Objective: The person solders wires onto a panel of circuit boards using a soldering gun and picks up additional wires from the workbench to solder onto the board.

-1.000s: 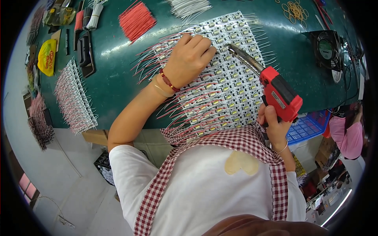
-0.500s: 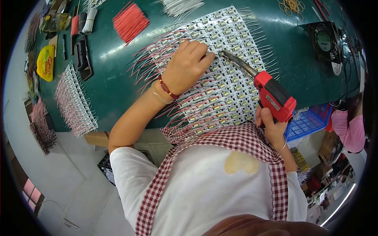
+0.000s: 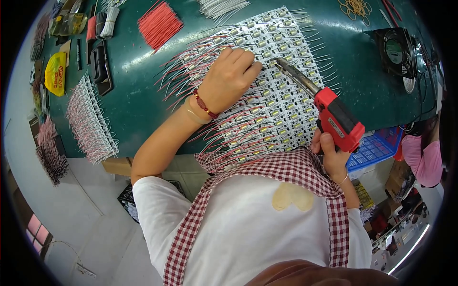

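Observation:
A panel of small white circuit boards [image 3: 289, 111] lies on the green table, with rows of red and white wires [image 3: 238, 138] sticking out along its left side. Over the panel's upper middle rests my left hand [image 3: 232, 71], its fingers curled in a pinch. Whatever sits between those fingertips is hidden beneath the hand. My right hand [image 3: 331, 151] grips a red and black soldering gun [image 3: 339, 119] by its handle, near the panel's lower right corner. The gun's metal tip points up and left, over the boards just right of my left hand; contact with them cannot be made out.
Bundles of red wires [image 3: 160, 25] and white wires [image 3: 222, 8] lie at the far side. Another wired board panel [image 3: 90, 119] is on the left, near a yellow bag [image 3: 56, 74]. A black fan-like device [image 3: 393, 51] stands right; a blue basket [image 3: 374, 151] sits below the table edge.
The soldering gun and my right hand have shifted slightly right, so its tip is farther from my left fingers. My left hand stays almost in place.

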The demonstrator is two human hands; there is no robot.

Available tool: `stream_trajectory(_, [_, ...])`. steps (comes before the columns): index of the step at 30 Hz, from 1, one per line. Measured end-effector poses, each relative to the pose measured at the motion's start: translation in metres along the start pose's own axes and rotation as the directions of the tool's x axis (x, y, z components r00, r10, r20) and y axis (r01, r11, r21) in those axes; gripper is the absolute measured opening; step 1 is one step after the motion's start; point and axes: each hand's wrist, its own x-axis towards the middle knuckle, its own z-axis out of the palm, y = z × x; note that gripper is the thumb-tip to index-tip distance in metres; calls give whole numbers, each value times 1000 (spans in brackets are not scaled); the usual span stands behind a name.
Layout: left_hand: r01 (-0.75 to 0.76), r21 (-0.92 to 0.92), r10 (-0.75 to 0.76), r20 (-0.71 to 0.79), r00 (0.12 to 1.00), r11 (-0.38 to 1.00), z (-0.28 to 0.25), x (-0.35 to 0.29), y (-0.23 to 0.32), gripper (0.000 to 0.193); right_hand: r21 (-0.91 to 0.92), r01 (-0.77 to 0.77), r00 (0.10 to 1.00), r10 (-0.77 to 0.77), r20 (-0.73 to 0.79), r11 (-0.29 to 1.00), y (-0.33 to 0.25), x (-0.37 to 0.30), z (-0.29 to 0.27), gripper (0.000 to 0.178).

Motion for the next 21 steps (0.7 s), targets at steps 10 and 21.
stream_trajectory(10, [-30,187,34,-18,999,982,-11,6,10,18,60,35,997,-31,-70,998,3,-9,-4,37])
stream_trajectory(21, [64,2,-64,-37,997,998,4,-4,25,28,85,1,1000,-2,14,996,15,-18,-14,36])
